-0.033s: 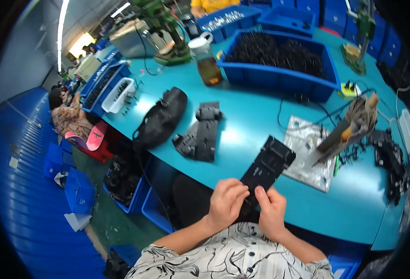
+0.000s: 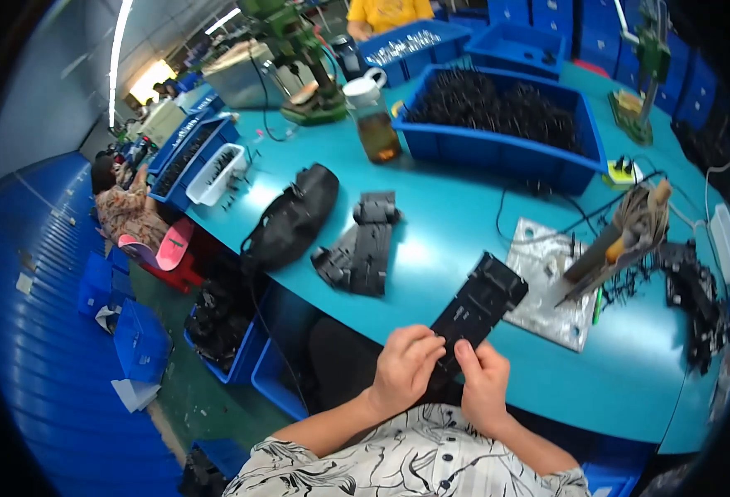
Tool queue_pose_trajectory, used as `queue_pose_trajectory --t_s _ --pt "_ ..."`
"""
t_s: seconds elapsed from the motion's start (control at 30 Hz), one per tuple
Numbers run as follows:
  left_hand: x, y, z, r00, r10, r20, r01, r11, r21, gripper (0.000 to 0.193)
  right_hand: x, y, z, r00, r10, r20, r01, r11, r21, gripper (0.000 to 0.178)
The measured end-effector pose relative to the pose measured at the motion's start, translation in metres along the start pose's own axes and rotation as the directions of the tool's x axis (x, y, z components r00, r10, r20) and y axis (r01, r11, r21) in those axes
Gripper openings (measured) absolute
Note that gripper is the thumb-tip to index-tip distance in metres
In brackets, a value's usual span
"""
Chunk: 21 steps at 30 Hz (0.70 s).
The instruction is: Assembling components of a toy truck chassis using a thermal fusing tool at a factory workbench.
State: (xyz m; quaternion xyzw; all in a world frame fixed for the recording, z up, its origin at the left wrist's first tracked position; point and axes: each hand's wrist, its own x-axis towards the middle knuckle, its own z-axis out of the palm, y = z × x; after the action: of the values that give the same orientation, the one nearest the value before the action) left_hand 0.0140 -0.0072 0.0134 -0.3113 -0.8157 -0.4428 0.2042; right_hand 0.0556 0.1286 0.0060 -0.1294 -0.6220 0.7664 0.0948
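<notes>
Panel [image 2: 481, 298] was in both hands, a long black piece just below and right of centre frame, tilted so its far end pointed up and right. Right hand [image 2: 486, 385] was holding its near end, thumb flat on the top face, other fingers mostly hidden. Left hand [image 2: 406, 369] had its fingertips bunched at the near left edge; honestly can't tell if they were pinching the edge or some tiny bit.

Just past the far end, right of centre, a silver plate [image 2: 557, 323] lay on the turquoise bench [image 2: 439, 215], green pen [image 2: 598, 305] by its right edge. More black parts [image 2: 372, 257] sat mid-frame, with a black bag [image 2: 303, 217] just left of those.

Up top was a big blue bin [image 2: 497, 153] heaped with black pieces [image 2: 485, 108], and a white-lidded jar [image 2: 376, 137] stood beside it on the left. White tub [image 2: 207, 192] toward the upper left, some small dark bits in it. Someone in yellow [image 2: 390, 12] was at the top edge, and another person [image 2: 129, 207] was over at the left.
</notes>
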Motion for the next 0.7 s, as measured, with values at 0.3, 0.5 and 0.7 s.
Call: queue_pose_trajectory --t_s 0.3,0.5,0.7 --pt "0.000 0.010 -0.016 0.992 0.060 0.108 -0.066 0.996 0.060 0.060 0.004 -0.031 -0.007 0.956 -0.099 0.276 0.169 0.955 -0.242 0.029" --pt "-0.016 0.014 -0.019 0.875 -0.375 0.306 0.477 0.773 -0.419 0.044 -0.007 -0.021 -0.011 0.969 0.118 0.219 -0.131 0.990 0.047 0.019" --pt "-0.005 0.012 -0.036 0.573 -0.550 0.608 0.722 -0.011 -0.692 0.028 -0.002 -0.015 -0.017 0.971 -0.066 0.230 0.123 0.963 -0.241 0.022"
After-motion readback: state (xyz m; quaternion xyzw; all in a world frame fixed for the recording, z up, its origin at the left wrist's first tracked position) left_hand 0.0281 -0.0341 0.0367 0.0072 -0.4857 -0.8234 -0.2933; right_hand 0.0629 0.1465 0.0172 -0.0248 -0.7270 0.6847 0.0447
